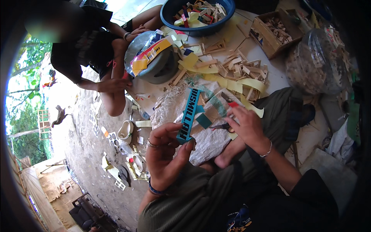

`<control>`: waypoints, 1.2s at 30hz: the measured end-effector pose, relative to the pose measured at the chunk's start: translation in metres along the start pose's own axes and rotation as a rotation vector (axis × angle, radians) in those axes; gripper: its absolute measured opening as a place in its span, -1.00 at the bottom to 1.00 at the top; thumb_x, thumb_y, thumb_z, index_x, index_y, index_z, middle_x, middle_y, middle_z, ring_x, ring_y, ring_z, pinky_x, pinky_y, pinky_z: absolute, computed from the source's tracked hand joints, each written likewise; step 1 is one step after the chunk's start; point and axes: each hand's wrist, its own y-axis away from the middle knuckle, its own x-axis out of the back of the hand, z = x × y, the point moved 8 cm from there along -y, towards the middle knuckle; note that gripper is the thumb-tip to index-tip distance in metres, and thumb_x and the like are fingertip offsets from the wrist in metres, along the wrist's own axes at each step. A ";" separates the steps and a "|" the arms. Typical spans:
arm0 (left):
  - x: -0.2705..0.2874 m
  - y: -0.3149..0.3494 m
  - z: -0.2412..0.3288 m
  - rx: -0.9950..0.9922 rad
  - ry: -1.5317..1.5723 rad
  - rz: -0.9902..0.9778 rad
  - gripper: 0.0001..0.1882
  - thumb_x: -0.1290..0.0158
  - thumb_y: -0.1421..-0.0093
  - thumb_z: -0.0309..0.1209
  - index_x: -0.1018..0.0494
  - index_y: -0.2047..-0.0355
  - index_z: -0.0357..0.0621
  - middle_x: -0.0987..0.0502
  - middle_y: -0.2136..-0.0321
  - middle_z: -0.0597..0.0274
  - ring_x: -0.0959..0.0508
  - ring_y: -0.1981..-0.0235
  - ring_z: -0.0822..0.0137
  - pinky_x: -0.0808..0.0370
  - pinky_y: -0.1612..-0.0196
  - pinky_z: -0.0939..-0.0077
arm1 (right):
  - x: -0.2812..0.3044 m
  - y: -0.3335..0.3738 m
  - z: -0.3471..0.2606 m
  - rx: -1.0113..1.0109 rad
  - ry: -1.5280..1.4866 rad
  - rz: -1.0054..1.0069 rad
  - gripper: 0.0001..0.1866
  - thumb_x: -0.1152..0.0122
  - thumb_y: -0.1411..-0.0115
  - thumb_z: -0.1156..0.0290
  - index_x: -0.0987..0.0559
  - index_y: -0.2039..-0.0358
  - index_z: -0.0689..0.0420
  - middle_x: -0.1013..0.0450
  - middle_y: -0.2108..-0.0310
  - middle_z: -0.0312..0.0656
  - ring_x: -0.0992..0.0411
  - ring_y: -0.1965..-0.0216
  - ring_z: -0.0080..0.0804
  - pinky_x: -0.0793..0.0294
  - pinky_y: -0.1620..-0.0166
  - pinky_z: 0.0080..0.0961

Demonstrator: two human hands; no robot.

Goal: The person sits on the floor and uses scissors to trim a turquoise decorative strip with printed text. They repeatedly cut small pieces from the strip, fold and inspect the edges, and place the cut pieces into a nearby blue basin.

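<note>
Nearest: wearer's black shirt (pixel 278 201), along the bottom. Co-worker (pixel 87 54) seated upper left. Pale woven sack (pixel 206 145) spread in front of wearer. Blue basin (pixel 206 30) at top, full of wood pieces and coloured scraps; grey bucket (pixel 159 73) below-left of it. Left hand (pixel 166 152): grip closed, thumb and fingers pinching the lower end of a turquoise lettered strip (pixel 188 117), upper end raised. Right hand (pixel 249 127): half-curled grip at small red piece (pixel 233 104), can't tell if holding.

Your left hand (pixel 167 152) pinches a teal lettered strip (pixel 189 115); scissors (pixel 220 126) lie just beside your right hand (pixel 248 127), wooden frames (pixel 240 69) beyond.
</note>
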 end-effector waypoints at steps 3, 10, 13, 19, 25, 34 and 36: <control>-0.008 0.001 -0.004 0.036 -0.046 -0.079 -0.47 -0.19 -0.22 -0.76 -0.29 -0.16 -0.29 -0.54 0.07 0.15 -0.58 0.10 0.44 -0.52 -0.04 0.53 | 0.071 -0.015 -0.059 0.292 -0.048 0.191 -0.61 -0.43 -0.14 0.30 -0.60 0.01 0.02 -0.57 0.01 -0.24 -0.53 0.01 -0.24 -0.37 -0.06 -0.31; -0.011 0.005 -0.001 -0.050 -0.258 -0.139 -0.45 -0.26 -0.14 -0.78 -0.32 -0.10 -0.28 -0.54 0.05 0.09 -0.59 0.05 0.38 -0.54 -0.04 0.48 | 0.103 -0.015 -0.126 0.579 -0.223 0.068 -0.59 -0.43 -0.17 0.36 -0.60 -0.04 0.07 -0.55 0.00 -0.20 -0.53 0.01 -0.29 -0.39 -0.06 -0.32; -0.009 0.006 0.002 -0.132 -0.343 -0.130 -0.44 -0.29 -0.12 -0.78 -0.34 -0.08 -0.28 -0.56 0.07 0.06 -0.61 0.06 0.34 -0.56 -0.03 0.46 | 0.099 -0.010 -0.119 0.433 -0.509 -0.034 -0.65 -0.42 -0.20 0.43 -0.61 0.00 0.12 -0.54 0.04 -0.16 -0.55 0.05 -0.29 -0.48 0.02 -0.35; -0.014 0.003 0.008 -0.231 -0.479 -0.172 -0.47 -0.34 -0.07 -0.74 -0.40 -0.02 -0.25 -0.62 0.18 0.04 -0.68 0.15 0.24 -0.60 0.07 0.39 | 0.078 -0.002 -0.115 0.229 -0.890 -0.156 -0.74 -0.40 -0.19 0.60 -0.61 0.10 0.21 -0.51 0.09 -0.12 -0.55 0.12 -0.44 -0.58 0.22 -0.60; -0.016 0.003 0.014 -0.275 -0.597 -0.155 -0.48 -0.37 -0.03 -0.70 -0.45 0.01 -0.22 -0.66 0.18 0.09 -0.71 0.18 0.17 -0.63 0.13 0.36 | 0.073 -0.008 -0.115 0.252 -0.973 -0.162 -0.81 -0.39 -0.20 0.57 -0.60 0.17 0.17 -0.51 0.14 -0.21 -0.52 0.14 -0.50 -0.53 0.20 -0.57; -0.020 0.001 0.017 -0.283 -0.568 -0.166 -0.51 -0.36 -0.02 -0.71 -0.49 0.04 -0.20 -0.67 0.25 0.08 -0.72 0.24 0.15 -0.62 0.19 0.36 | 0.052 -0.006 -0.108 0.125 -1.188 -0.255 -0.82 -0.38 -0.26 0.42 -0.60 0.14 0.02 -0.55 0.18 -0.45 -0.43 0.16 -0.66 -0.32 0.14 -0.63; -0.019 0.001 0.016 -0.282 -0.565 -0.170 -0.51 -0.36 -0.02 -0.71 -0.49 0.04 -0.21 -0.67 0.25 0.07 -0.71 0.25 0.16 -0.62 0.19 0.37 | 0.052 -0.008 -0.108 0.130 -1.220 -0.264 -0.80 -0.36 -0.27 0.43 -0.59 0.10 0.03 -0.55 0.18 -0.43 -0.43 0.16 -0.66 -0.36 0.12 -0.60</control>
